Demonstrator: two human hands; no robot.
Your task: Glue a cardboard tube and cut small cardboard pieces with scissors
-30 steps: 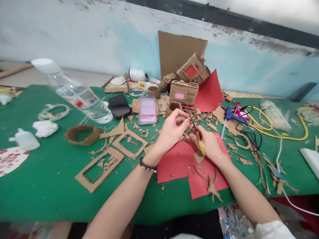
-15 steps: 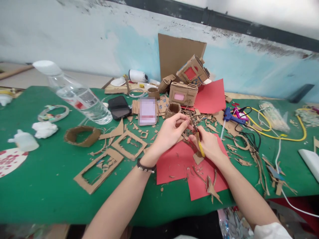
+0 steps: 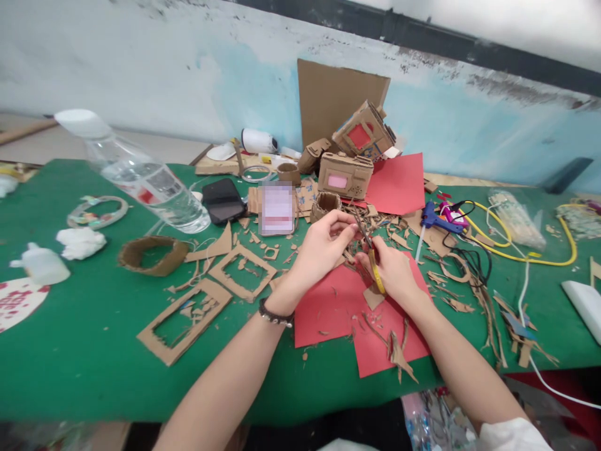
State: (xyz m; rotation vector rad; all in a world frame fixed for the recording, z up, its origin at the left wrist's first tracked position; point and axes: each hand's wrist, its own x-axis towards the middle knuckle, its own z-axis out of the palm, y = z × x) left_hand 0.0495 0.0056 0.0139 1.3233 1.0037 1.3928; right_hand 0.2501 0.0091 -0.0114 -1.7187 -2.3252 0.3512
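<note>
My right hand [image 3: 392, 269] is closed around yellow-handled scissors [image 3: 375, 272], whose blades point up and away from me. Close beside the blades, my left hand [image 3: 331, 238] has its thumb and fingers pinched together; whatever is between them is too small or hidden to make out. Under both hands lie sheets of red paper [image 3: 323, 313] strewn with torn cardboard scraps [image 3: 398, 357]. A small square of cardboard [image 3: 374, 297] rests on the paper just below the scissors. Beyond my left hand stands a cardboard ring [image 3: 327, 203].
Cardboard camera models [image 3: 345, 175] stand at the back. To the left are a water bottle [image 3: 154, 188], a black phone [image 3: 223, 200] and cut cardboard frames [image 3: 185, 322]. A blue glue gun [image 3: 439, 219] and a yellow cable [image 3: 507, 250] lie on the right of the green table [image 3: 94, 376].
My view has shifted slightly. Both hands stay almost in the same place, with the left fingers moving a little by the scissor blades.
</note>
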